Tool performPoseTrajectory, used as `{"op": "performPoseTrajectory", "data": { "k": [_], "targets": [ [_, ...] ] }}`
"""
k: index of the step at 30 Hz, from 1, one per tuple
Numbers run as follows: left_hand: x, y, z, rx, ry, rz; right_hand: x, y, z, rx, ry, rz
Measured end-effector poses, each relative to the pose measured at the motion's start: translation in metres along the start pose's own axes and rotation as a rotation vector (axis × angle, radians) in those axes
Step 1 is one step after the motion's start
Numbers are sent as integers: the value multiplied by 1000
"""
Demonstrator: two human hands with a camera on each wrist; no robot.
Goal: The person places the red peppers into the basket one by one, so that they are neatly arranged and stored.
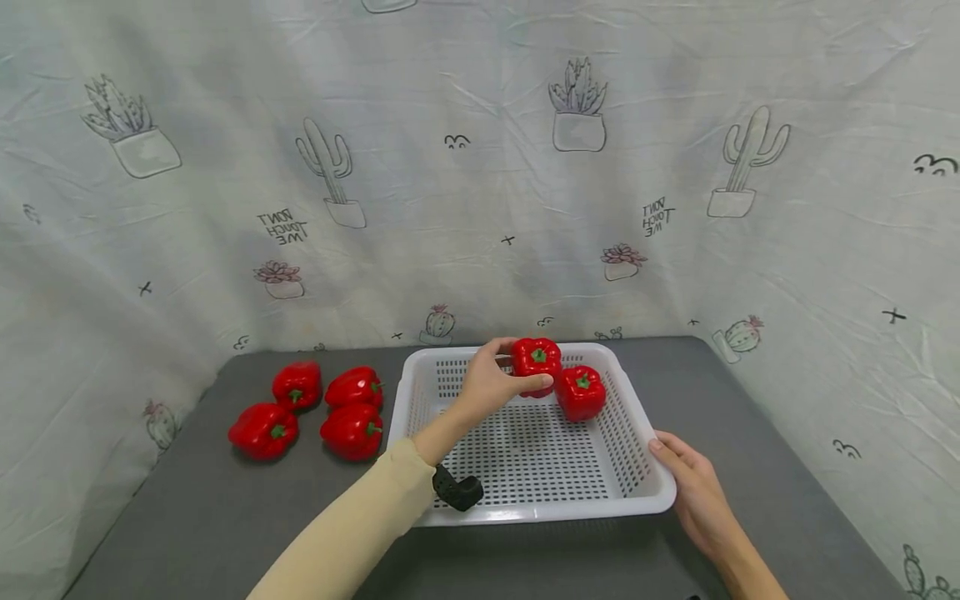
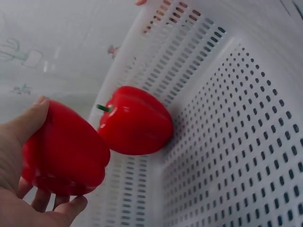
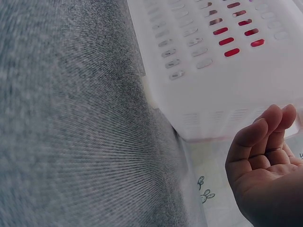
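My left hand grips a red bell pepper between thumb and fingers, over the back part of a white perforated plastic basket. In the left wrist view this held bell pepper overlaps a second one, which lies inside against the basket's wall. That second bell pepper sits in the back right corner in the head view. At the basket's right side, my right hand holds the rim near the front corner, thumb on top. Its curled fingers show below the rim in the right wrist view.
Several more red bell peppers lie grouped on the dark grey tabletop, left of the basket. A light curtain printed with cacti hangs behind and along both sides. A black wrist device sits on my left wrist.
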State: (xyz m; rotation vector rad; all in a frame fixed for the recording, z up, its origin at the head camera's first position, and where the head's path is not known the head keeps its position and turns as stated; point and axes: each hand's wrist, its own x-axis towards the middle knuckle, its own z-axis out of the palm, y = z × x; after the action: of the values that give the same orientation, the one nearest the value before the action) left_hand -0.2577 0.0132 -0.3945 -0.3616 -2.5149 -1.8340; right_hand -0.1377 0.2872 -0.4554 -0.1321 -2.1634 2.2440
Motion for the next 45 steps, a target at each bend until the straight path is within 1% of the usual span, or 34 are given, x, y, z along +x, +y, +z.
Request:
{"op": "performPoseTrajectory", "data": {
  "k": [6, 11, 14, 19, 23, 30, 39, 45],
  "targets": [
    [1, -9, 11, -18, 49, -90, 0, -1, 1, -3, 1, 3],
    [3, -14, 14, -11, 64, -119, 0, -1, 1, 4, -12, -5],
    [5, -17, 15, 4, 48, -128, 0, 0, 1, 5, -8, -4],
    [7, -23, 16, 21, 7, -131, 0, 1, 0, 6, 1, 4],
    [8, -27, 18, 31, -15, -115, 0, 2, 0, 1, 4, 7],
    [8, -32, 20, 46, -15, -109, 1, 2, 0, -4, 1, 9],
    [7, -36, 20, 70, -29, -145, 1, 2, 0, -1, -2, 5],
    [7, -37, 18, 98, -51, -123, 1, 2, 0, -5, 2, 8]
  ]
}}
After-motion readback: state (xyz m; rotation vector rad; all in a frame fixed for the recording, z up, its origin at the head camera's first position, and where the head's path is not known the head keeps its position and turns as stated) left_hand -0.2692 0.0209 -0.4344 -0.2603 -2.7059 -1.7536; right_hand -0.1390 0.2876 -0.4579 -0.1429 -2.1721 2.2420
